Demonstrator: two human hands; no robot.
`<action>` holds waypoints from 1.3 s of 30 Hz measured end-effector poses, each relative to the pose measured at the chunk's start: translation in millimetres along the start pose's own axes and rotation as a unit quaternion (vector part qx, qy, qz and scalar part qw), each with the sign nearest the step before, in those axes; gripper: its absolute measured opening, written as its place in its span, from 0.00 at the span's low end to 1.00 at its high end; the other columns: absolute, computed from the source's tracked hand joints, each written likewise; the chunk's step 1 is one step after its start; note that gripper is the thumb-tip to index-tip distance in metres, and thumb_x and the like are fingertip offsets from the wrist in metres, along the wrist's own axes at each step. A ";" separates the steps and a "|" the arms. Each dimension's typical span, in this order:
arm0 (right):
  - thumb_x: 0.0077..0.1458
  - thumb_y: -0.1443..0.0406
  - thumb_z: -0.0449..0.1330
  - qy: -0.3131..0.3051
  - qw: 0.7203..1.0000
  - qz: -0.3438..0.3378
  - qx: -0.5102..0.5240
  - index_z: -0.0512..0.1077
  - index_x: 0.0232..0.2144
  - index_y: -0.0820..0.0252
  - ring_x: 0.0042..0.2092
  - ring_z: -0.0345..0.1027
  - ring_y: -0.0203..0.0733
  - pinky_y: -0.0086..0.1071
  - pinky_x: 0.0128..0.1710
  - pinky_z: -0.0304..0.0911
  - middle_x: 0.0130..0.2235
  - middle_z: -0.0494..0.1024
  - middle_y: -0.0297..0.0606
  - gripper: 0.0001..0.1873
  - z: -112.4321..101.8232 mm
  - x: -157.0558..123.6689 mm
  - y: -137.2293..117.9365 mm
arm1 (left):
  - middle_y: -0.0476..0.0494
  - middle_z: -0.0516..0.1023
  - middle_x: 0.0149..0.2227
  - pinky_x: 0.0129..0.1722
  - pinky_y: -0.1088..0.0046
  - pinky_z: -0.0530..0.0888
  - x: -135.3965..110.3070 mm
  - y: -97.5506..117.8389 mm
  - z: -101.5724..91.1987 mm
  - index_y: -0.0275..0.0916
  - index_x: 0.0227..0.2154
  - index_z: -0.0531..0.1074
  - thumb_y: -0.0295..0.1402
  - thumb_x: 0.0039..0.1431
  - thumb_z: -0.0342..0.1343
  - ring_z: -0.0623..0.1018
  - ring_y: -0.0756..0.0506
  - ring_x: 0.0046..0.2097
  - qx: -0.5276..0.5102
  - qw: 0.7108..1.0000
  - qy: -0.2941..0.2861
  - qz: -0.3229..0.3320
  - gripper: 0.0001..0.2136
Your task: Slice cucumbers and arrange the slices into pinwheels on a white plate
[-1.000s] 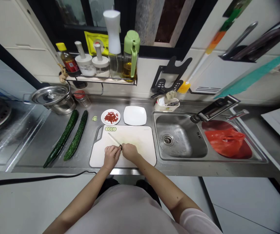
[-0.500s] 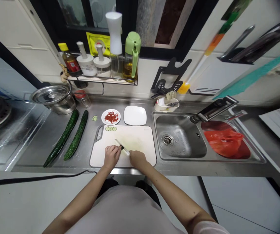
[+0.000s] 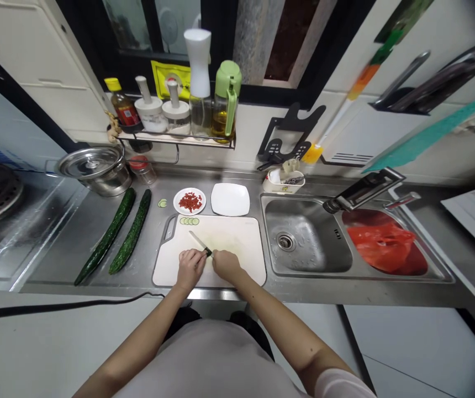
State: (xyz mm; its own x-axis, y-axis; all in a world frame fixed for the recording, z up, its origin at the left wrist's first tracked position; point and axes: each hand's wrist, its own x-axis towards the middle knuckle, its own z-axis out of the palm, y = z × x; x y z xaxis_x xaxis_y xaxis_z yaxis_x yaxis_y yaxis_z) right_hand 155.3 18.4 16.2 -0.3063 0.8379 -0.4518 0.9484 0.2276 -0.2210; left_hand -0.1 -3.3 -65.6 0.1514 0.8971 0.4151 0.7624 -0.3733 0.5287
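Observation:
Over the white cutting board, my right hand is closed round the handle of a small knife, whose blade points up and to the left. My left hand pinches a short dark-green piece of cucumber, and the blade lies against or across it; the exact contact is too small to make out. Several thin cucumber slices lie in an overlapping row at the board's upper left. A few more pale green pieces rest on the counter beyond.
Two whole cucumbers lie left of the board. Behind it stand a plate of red bits and a white square plate. A lidded steel pot is back left. The sink borders the right; a rack holds bottles above.
My right hand has slid slightly up and left, so the knife reaches further past my left hand. My left hand stays nearly in place. The whole view has shifted a little.

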 end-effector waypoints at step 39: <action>0.60 0.66 0.48 -0.033 0.998 0.049 0.014 0.72 0.41 0.61 0.43 0.73 0.47 0.34 0.37 0.61 0.40 0.79 0.48 0.14 2.2 -65.7 32.7 | 0.45 0.77 0.34 0.43 0.65 0.63 2.8 7.0 -6.5 0.43 0.37 0.74 0.35 0.64 0.49 0.74 0.47 0.38 -0.001 1.000 -0.009 -0.019 0.09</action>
State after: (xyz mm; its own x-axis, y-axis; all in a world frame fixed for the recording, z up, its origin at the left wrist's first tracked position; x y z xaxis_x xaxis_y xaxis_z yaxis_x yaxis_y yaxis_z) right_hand 206.2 -30.4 36.8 -0.2172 0.8204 -0.5289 0.9719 0.1313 -0.1954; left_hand 1.6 -4.9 -55.9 0.1330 0.9151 0.3807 0.7661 -0.3386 0.5463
